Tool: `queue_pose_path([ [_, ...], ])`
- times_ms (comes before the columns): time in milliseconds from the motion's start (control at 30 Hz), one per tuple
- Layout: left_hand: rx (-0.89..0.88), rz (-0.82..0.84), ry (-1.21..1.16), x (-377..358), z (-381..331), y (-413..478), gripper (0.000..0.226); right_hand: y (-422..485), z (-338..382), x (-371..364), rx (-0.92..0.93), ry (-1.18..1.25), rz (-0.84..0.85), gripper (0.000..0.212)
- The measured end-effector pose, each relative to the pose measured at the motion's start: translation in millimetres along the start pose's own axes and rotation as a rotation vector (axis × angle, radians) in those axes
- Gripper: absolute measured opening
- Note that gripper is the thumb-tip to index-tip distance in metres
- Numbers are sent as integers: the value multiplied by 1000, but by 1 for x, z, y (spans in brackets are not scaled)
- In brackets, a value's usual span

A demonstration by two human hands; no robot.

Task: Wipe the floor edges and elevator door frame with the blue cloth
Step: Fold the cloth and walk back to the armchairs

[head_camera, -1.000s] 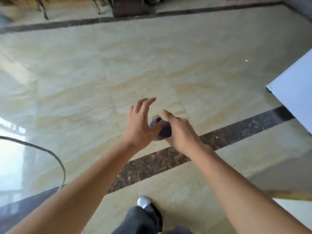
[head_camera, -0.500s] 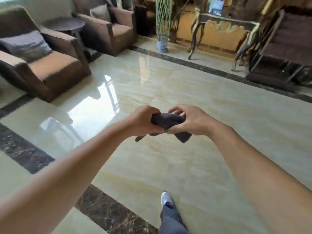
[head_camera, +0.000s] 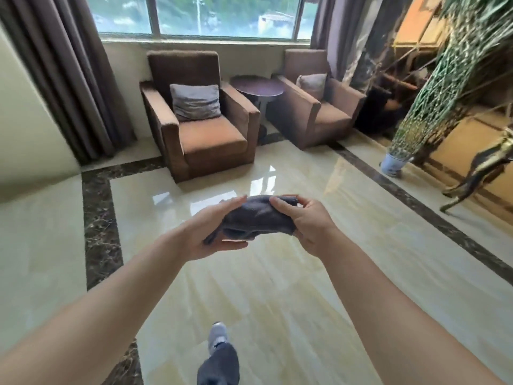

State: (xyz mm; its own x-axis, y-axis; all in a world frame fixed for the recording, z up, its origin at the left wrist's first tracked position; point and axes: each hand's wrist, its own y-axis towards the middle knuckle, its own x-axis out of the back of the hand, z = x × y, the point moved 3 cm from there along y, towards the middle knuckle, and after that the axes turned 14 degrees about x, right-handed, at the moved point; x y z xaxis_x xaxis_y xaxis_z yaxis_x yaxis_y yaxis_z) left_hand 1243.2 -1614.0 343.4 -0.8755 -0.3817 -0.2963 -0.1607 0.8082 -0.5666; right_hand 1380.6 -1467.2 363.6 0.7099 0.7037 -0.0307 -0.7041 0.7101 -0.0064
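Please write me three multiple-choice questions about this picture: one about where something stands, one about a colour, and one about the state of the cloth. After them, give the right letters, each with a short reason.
1. Where does the round side table stand?
A. between the armchairs
B. on a carpet
C. beside a bed

2. What colour is the inlaid floor band?
A. white
B. dark brown
C. red

3. In what state is the blue cloth?
A. spread flat on the floor
B. hanging on a hook
C. bunched up and held in the air

Answers:
1 A: its top shows in the gap between the two chairs.
2 B: the strip looks dark brown and marbled.
3 C: the left hand and the right hand both hold it, crumpled, in front of the person.
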Motion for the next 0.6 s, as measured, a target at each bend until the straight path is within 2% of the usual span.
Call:
queue_pose_path([
  [67,7,-77,3,46,-37,57,48,79,-10,-14,-40,10,-27,30],
  [167,12,-98,23,92,-98,127,48,180,-20,-27,-129,28,-67,30],
  [333,20,-169,-25,148,-196,222,36,318,-19,-41,-257,63,0,33],
  [467,23,-166,-54,190,-268,292,25,427,-18,-43,-311,103,80,35],
  [600,73,-211,-70,235,-325,379,25,546,-37,-35,-303,106,56,36],
])
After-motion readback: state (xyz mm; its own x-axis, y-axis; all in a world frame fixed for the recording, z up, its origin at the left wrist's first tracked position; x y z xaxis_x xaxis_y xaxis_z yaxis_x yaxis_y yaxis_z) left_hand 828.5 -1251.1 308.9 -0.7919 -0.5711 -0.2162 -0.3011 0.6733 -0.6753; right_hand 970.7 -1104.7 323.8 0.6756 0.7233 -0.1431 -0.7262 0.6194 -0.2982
